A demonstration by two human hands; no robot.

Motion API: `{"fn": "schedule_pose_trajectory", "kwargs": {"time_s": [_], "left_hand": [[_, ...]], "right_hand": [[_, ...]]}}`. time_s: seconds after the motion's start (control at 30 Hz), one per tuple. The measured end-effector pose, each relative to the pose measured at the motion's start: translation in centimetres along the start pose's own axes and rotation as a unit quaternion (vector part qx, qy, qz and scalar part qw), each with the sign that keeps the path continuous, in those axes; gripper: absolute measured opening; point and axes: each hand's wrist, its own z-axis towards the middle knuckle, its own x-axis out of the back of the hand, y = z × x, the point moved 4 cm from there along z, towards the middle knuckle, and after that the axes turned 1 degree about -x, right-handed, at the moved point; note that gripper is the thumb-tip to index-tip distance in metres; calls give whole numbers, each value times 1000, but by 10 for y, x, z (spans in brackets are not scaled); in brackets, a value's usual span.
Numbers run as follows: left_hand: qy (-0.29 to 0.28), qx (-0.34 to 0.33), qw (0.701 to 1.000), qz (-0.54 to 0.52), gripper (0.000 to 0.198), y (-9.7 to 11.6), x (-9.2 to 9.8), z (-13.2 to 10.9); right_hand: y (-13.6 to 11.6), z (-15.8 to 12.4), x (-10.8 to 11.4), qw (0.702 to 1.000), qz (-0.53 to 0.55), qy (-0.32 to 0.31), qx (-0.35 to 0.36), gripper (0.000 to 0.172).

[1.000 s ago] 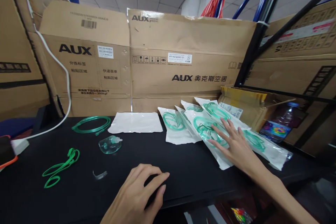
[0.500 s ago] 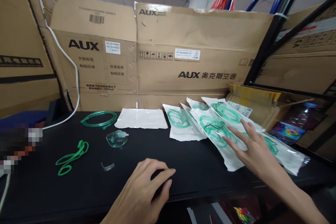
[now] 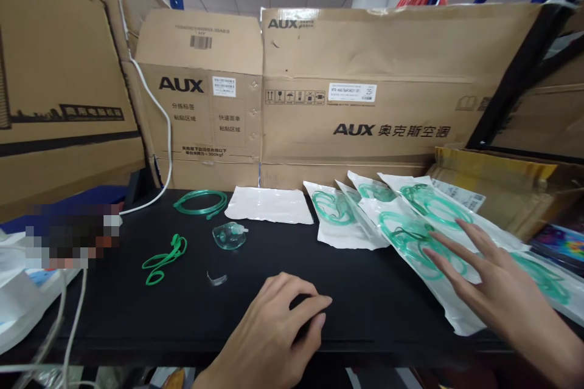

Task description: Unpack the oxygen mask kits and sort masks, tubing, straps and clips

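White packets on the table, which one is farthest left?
The plain white packet beside the loose green coil; green tubing shows in packets near the right hand.

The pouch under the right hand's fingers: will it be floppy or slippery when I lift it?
The pouch should flex readily, as it looks thin-walled and holds coiled green tubing. It is probably light, with those slim coils seemingly its main contents. It looks clear and glossy on top, so it may also slide easily.

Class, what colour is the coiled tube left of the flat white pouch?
The coiled tube is translucent green; it shows best in the head view.
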Motion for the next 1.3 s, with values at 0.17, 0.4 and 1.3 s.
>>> {"fn": "schedule_pose_trajectory", "kwargs": {"time_s": [0.17,0.4,1.3], "left_hand": [[9,3,1000,4,25,1,6,1],[49,56,986,148,14,-41,64,-37],[-132,147,980,29,27,-80,100,11]], "right_hand": [[-43,10,16,998,10,51,21,57],[-181,35,11,965,199,-54,163,34],[-236,49,-40,838,449,-306,59,26]]}}
